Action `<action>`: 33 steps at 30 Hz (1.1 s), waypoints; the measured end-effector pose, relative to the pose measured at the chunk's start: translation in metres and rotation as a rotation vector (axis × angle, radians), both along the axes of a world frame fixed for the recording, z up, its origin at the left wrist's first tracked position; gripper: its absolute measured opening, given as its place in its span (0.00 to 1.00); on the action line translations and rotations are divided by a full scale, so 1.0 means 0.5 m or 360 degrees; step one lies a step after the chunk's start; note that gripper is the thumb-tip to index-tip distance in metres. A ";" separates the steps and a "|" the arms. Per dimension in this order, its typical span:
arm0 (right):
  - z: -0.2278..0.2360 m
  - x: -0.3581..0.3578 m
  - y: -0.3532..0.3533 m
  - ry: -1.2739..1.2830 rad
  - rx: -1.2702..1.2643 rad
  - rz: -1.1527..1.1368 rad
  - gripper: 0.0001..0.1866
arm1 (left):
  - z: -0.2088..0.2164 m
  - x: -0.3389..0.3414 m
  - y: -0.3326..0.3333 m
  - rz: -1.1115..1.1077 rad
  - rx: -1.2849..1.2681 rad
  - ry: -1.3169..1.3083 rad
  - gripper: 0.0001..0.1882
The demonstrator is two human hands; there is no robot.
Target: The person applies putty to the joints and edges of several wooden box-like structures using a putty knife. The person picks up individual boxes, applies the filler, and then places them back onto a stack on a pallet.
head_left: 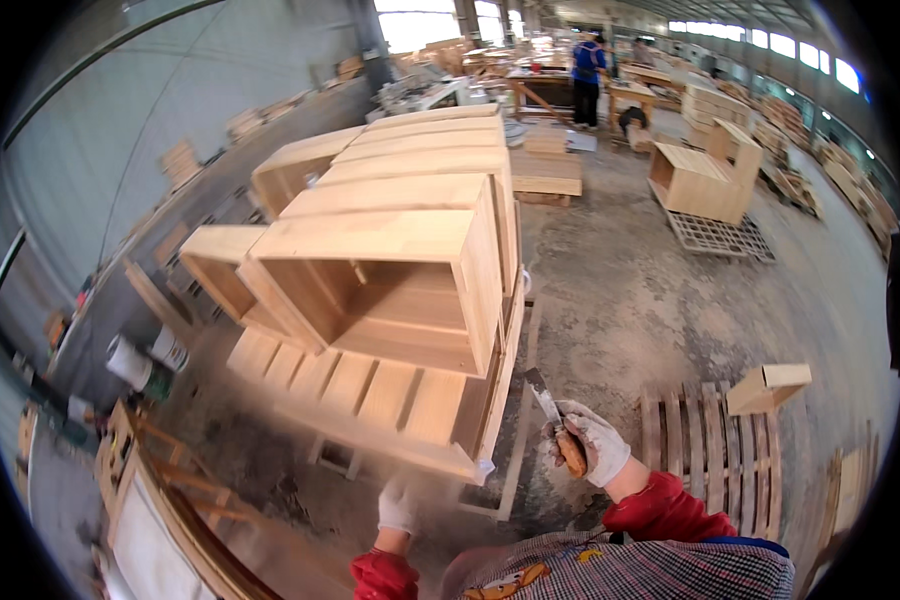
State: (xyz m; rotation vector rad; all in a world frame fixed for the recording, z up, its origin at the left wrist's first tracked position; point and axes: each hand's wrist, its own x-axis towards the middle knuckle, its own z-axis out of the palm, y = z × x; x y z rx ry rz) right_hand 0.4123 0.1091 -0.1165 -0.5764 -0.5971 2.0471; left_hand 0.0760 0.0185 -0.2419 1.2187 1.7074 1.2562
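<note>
My right hand [602,447], in a whitish work glove, is closed around the orange-brown wooden handle of a putty knife [544,396]. Its flat metal blade points up and to the left. My left hand [397,508], also gloved, hangs at the lower middle, near the front edge of a slatted wooden piece [385,397]; its fingers are blurred. On that piece rests an open-fronted wooden box [370,235], facing me, and several similar boxes are lined up behind it. A smaller open box [222,243] stands at their left. Both my sleeves are red.
A slatted pallet [715,455] lies at the right with a cardboard box [767,388] on it. Farther off, wooden cabinets [695,183] stand on a grid pallet [720,238]. A framed board [165,530] is at lower left, near white buckets [130,362]. A person in blue [588,75] stands far back.
</note>
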 end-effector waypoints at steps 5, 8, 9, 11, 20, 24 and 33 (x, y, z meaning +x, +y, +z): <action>0.012 -0.085 0.009 0.0009 0.0091 -0.0357 0.21 | 0.202 -0.170 0.252 -0.0030 0.0557 0.0973 0.17; 0.015 -0.121 -0.005 -0.0121 0.0116 -0.0575 0.21 | 0.394 -0.167 0.409 -0.0039 0.1185 0.1377 0.27; 0.014 -0.131 -0.015 -0.0174 0.0094 -0.0633 0.21 | 0.428 -0.171 0.457 -0.0060 0.1329 0.1541 0.30; 0.021 -0.166 -0.031 -0.0241 0.0083 -0.0707 0.22 | 0.508 -0.184 0.509 -0.0098 0.1473 0.1843 0.35; -0.004 -0.158 -0.110 -0.0347 0.0083 -0.0947 0.23 | 0.541 -0.253 0.619 -0.0265 0.1093 0.2016 0.34; 0.027 -0.202 -0.132 -0.0465 -0.0065 -0.0950 0.22 | 0.540 -0.245 0.630 -0.0291 0.1111 0.2089 0.31; 0.114 -0.375 0.043 -0.2063 0.1233 -0.1773 0.21 | 0.520 -0.245 0.651 -0.0248 0.1303 0.1984 0.28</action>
